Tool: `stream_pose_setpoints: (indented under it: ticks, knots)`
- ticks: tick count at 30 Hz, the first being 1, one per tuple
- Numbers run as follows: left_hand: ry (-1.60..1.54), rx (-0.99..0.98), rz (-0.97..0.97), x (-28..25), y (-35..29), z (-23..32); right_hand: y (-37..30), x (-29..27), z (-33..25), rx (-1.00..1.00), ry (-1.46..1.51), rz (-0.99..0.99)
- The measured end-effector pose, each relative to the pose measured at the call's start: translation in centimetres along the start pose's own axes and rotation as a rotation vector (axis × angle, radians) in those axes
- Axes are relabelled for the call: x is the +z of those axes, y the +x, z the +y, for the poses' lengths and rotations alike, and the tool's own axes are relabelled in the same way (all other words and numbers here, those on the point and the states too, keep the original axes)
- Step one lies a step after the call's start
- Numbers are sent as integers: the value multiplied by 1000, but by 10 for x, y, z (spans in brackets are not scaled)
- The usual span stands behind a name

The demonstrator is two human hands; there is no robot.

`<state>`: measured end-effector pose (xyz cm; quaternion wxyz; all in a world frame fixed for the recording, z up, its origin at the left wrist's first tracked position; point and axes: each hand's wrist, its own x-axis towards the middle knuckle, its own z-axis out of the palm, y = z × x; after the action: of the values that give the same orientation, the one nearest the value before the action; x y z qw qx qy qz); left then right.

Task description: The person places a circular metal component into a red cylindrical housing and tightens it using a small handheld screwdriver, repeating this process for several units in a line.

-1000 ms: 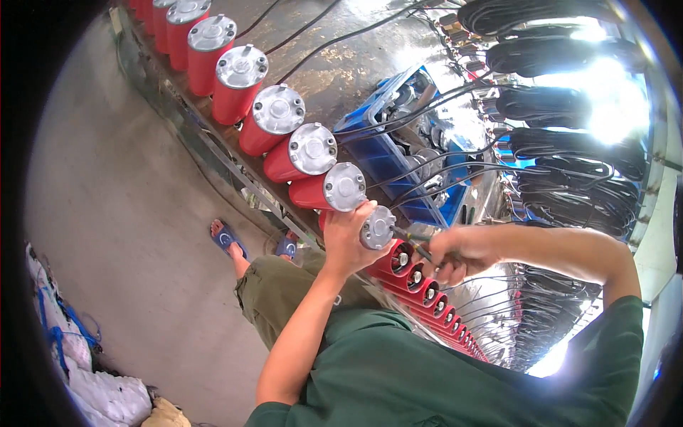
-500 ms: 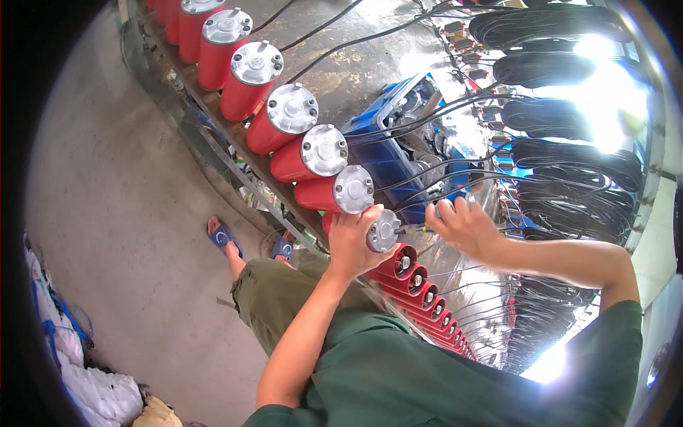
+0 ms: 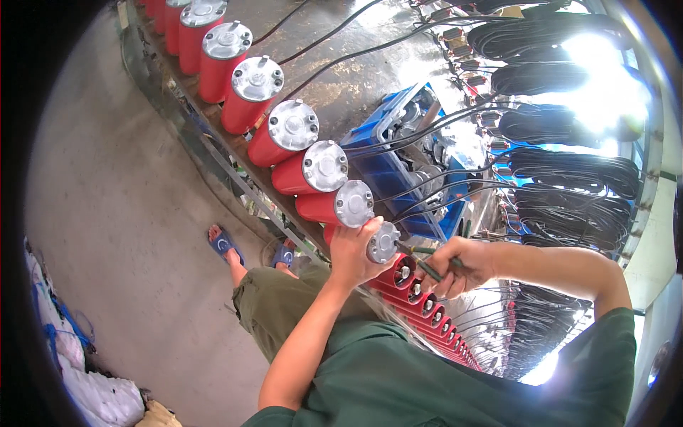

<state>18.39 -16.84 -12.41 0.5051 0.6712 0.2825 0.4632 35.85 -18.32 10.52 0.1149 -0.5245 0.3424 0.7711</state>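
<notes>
My left hand (image 3: 350, 256) is wrapped round a red cylindrical housing with a silver metal end cap (image 3: 383, 243); most of its red body is hidden behind the hand. In my right hand (image 3: 461, 265) are pliers with green handles (image 3: 429, 270), their jaws touching or very close to the cap's right edge, where a black cable comes out. Whether the jaws grip anything is too small to tell. Left of my hands, capped red cylinders (image 3: 317, 206) stand in a row along the bench edge. Toward my body, the row continues with open-ended red cylinders (image 3: 403, 272).
A blue crate (image 3: 377, 153) full of metal parts sits on the worn bench (image 3: 334, 60) beyond the row. Black cables cross the bench to coiled cable bundles (image 3: 573, 167) at the far side. White sacks (image 3: 107, 398) lie on the floor at lower left.
My right hand has come down toward my body and turned, and the green plier handles now show plainly. My left hand keeps its hold. The view has shifted slightly.
</notes>
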Motion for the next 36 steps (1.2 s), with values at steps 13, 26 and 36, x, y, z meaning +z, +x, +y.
stream_pose_setpoints:
  ticks: [13,26,36]
  knots:
    - [-11,14,6,2,-1,-3,2,-11,18,-331,-2154,912]
    - [-4,31,9,3,-1,-6,-15,10,17,-264,-2089,877]
    - [-16,31,16,2,-3,-7,1,28,-19,-943,-2831,1125]
